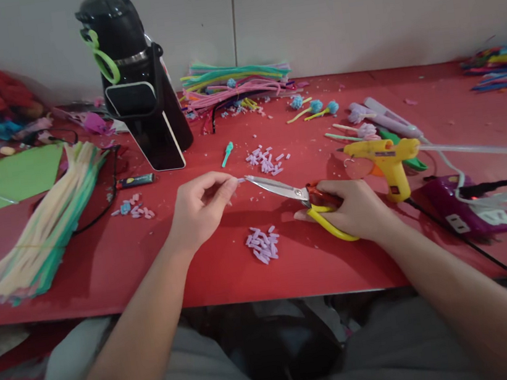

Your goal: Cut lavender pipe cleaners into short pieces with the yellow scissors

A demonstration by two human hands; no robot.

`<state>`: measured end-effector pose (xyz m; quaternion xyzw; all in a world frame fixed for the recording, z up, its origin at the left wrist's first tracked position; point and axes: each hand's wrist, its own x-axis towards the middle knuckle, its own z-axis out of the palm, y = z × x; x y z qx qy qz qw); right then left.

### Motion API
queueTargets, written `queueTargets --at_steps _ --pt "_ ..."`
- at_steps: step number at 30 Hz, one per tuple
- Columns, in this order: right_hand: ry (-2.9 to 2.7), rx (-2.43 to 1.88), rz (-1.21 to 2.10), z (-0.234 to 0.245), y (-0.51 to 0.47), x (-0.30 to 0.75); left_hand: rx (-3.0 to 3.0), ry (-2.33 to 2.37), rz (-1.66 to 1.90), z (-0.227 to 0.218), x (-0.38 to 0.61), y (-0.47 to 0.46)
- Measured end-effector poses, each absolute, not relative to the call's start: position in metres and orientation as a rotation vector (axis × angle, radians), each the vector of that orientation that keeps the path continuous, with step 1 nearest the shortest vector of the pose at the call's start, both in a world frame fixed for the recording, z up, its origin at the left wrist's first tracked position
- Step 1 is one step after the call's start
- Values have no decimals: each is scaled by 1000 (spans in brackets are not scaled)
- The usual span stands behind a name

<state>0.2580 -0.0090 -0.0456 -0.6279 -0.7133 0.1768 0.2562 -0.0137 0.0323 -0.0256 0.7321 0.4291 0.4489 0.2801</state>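
Between thumb and fingertips, my left hand [206, 205] pinches a short lilac piece [241, 179], which looks like cut pipe cleaner. The tips of the scissors [281, 189] touch or almost touch its free end. My right hand [353, 205] is wrapped round the scissors' red and yellow handles, and the blades look closed or nearly so. Below the blades lies a pile of cut lilac pieces [263, 245]. Beyond them is a looser scatter of lilac pieces [267, 160], with a small teal twisted piece [227, 154] to its left.
A black bottle [117, 46] with a phone [147, 129] against it stands behind my left hand. Pipe cleaner bundles lie left [52, 223] and at the back [234, 83]. On the right are a yellow glue gun [387, 157], a purple power box [470, 205] and cables.
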Motion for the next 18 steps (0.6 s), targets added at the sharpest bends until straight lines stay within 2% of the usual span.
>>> queueTargets --at_steps 18 --pt "-1920 -1755 503 -45 -9 257 1986 1126 1153 -22 -12 30"
